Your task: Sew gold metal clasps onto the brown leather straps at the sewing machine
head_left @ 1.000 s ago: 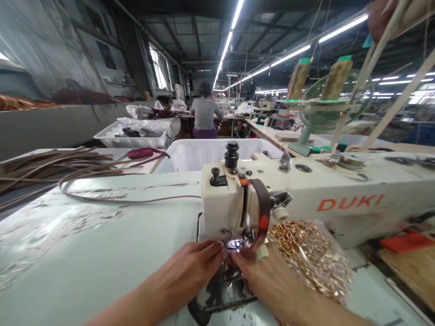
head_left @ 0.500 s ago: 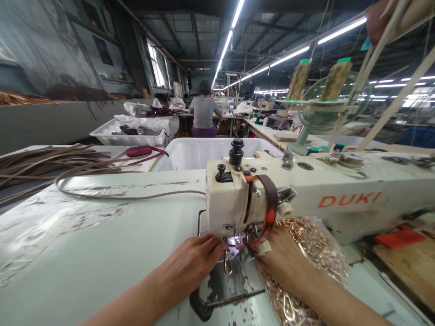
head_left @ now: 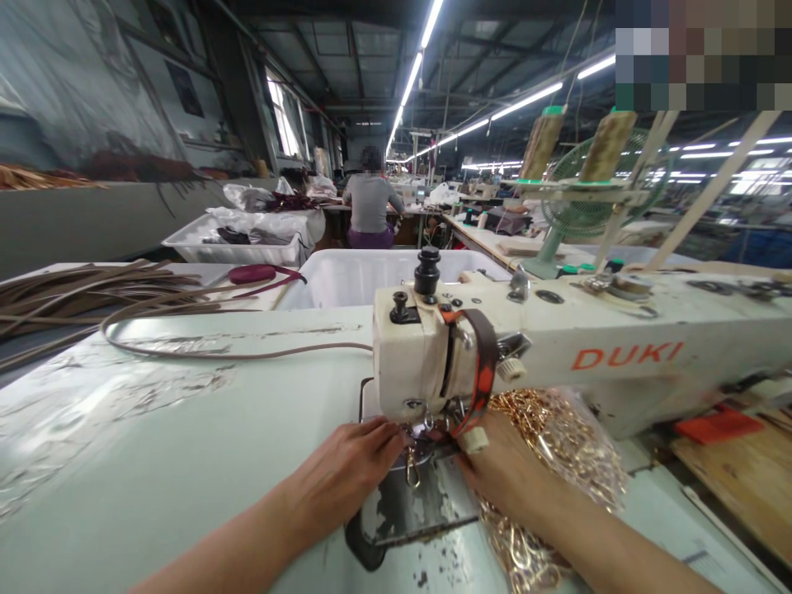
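Observation:
My left hand lies at the foot of the white DUKI sewing machine, its fingers pressed together on a thin brown strap right under the needle. A gold snap hook hangs from that strap just beside the fingertips. The strap runs out behind the machine head in a long loop to the left. My right hand rests to the right of the needle plate, its fingers tucked under the machine head and mostly hidden. It lies against a clear bag of gold hooks.
A pile of brown straps lies at the far left. A white plastic tub stands behind the machine. Thread cones and a green fan stand at the right. A person sits at a table further back. A wooden board lies right.
Both hands drew slightly apart at the needle, and the gold snap hook came into view below the presser foot. The view shifted a little.

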{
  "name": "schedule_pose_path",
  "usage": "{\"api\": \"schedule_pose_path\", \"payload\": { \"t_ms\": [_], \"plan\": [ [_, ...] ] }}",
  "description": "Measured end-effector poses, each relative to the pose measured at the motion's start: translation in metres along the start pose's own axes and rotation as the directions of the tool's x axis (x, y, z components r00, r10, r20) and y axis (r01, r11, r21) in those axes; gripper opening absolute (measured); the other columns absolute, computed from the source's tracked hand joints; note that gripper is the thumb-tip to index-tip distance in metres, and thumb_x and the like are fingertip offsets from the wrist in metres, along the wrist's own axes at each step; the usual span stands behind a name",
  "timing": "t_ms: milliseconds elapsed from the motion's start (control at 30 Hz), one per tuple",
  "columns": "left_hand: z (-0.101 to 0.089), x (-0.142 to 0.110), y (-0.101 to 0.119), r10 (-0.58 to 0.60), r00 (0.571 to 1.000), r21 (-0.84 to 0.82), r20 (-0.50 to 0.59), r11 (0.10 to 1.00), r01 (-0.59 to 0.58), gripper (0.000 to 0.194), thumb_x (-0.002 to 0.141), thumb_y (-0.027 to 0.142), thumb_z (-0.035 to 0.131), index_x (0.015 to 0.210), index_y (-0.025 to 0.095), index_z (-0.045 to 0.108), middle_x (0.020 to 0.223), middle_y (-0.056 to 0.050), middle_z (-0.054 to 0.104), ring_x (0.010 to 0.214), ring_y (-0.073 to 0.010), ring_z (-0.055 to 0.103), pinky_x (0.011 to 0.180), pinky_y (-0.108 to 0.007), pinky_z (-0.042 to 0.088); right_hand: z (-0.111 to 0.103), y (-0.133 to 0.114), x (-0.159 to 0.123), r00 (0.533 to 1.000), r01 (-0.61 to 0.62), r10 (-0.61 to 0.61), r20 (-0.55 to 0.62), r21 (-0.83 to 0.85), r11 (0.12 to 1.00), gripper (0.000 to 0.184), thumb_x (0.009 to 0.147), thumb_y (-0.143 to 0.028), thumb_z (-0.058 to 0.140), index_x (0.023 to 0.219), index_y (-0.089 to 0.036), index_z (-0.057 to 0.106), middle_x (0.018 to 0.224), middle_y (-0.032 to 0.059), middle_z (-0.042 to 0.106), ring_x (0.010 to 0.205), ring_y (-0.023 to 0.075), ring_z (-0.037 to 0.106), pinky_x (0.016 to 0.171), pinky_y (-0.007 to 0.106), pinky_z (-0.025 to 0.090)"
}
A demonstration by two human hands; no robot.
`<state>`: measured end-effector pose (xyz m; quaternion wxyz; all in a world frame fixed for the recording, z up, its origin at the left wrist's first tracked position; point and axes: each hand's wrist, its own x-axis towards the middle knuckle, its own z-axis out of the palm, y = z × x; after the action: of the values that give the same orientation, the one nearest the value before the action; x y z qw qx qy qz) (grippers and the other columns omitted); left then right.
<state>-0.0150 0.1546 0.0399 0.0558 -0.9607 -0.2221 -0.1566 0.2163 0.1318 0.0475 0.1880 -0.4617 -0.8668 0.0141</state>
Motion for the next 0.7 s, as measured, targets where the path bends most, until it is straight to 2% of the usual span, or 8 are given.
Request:
{"api": "schedule_pose_path", "payload": {
  "t_ms": [167, 300, 400, 533, 600, 667, 700],
  "plan": [
    [0.002, -0.001, -0.01, -0.067, 0.998, -0.17, 0.011, 0.983, 0.068, 0.026, 0.099, 0.019, 0.034, 0.114, 0.017, 0.056, 0.1, -0.007, 0.065, 0.089, -0.0178, 0.064, 0.08, -0.03, 0.054, 0.007, -0.002, 0.004, 1.0, -0.01, 0.011, 0.009, -0.06, 0.998, 0.018, 0.081, -0.01, 0.05, 0.089, -0.018, 0.063, 0.09, 0.0088, 0.067, 0.084, 0.0237, 0.061, 0.069, 0.032, 0.045],
    [0.004, 0.0, -0.023, -0.133, 0.991, -0.331, -0.019, 0.936, 0.119, 0.027, 0.1, 0.023, 0.037, 0.111, 0.021, 0.061, 0.095, -0.003, 0.067, 0.086, -0.0131, 0.066, 0.08, -0.021, 0.052, 0.007, -0.006, 0.01, 0.996, -0.077, 0.081, 0.043, -0.079, 0.994, 0.013, 0.083, -0.022, 0.057, 0.091, -0.018, 0.067, 0.09, 0.0096, 0.068, 0.084, 0.0261, 0.061, 0.072, 0.036, 0.047],
    [0.006, 0.003, -0.03, -0.148, 0.989, -0.33, -0.001, 0.934, 0.14, 0.024, 0.099, 0.025, 0.04, 0.107, 0.022, 0.063, 0.098, 0.0, 0.068, 0.088, -0.0135, 0.065, 0.082, -0.021, 0.051, 0.002, -0.009, 0.014, 0.989, -0.129, 0.128, 0.076, 0.014, 0.992, 0.02, 0.079, -0.038, 0.068, 0.092, -0.022, 0.069, 0.096, 0.0065, 0.068, 0.09, 0.0262, 0.061, 0.077, 0.036, 0.047],
    [0.005, 0.007, -0.029, -0.116, 0.993, -0.27, -0.007, 0.957, 0.109, 0.023, 0.098, 0.021, 0.041, 0.114, 0.019, 0.057, 0.113, -0.004, 0.064, 0.104, -0.0181, 0.059, 0.097, -0.03, 0.044, -0.005, -0.013, 0.011, 0.985, -0.157, 0.149, 0.092, 0.095, 0.983, 0.032, 0.073, -0.05, 0.073, 0.094, -0.026, 0.069, 0.095, 0.0027, 0.068, 0.09, 0.0235, 0.061, 0.077, 0.032, 0.046],
    [0.003, 0.009, -0.028, -0.073, 0.997, -0.24, -0.008, 0.968, 0.069, 0.021, 0.097, 0.019, 0.04, 0.106, 0.017, 0.059, 0.114, -0.006, 0.063, 0.107, -0.0194, 0.057, 0.102, -0.034, 0.041, -0.007, -0.016, 0.004, 0.993, -0.079, 0.075, 0.09, 0.039, 0.996, 0.031, 0.078, -0.049, 0.069, 0.098, -0.025, 0.067, 0.095, 0.0023, 0.068, 0.084, 0.0219, 0.062, 0.072, 0.032, 0.046],
    [0.003, 0.009, -0.026, -0.031, 1.0, -0.21, -0.004, 0.977, 0.03, 0.022, 0.096, 0.018, 0.039, 0.091, 0.017, 0.06, 0.106, -0.006, 0.064, 0.104, -0.0193, 0.057, 0.102, -0.035, 0.04, -0.006, -0.021, -0.002, 0.984, 0.119, -0.11, 0.14, -0.057, 0.991, 0.024, 0.088, -0.042, 0.061, 0.101, -0.023, 0.063, 0.092, 0.0018, 0.067, 0.077, 0.0204, 0.062, 0.065, 0.031, 0.044],
    [0.002, 0.009, -0.026, -0.021, 1.0, -0.192, -0.004, 0.981, 0.02, 0.022, 0.096, 0.017, 0.039, 0.086, 0.017, 0.059, 0.102, -0.006, 0.065, 0.102, -0.0193, 0.057, 0.102, -0.036, 0.039, -0.004, -0.023, -0.005, 0.963, 0.225, -0.204, 0.174, -0.108, 0.968, 0.019, 0.092, -0.037, 0.056, 0.101, -0.021, 0.061, 0.088, 0.0015, 0.066, 0.073, 0.0201, 0.061, 0.061, 0.031, 0.042]
  ]
}}
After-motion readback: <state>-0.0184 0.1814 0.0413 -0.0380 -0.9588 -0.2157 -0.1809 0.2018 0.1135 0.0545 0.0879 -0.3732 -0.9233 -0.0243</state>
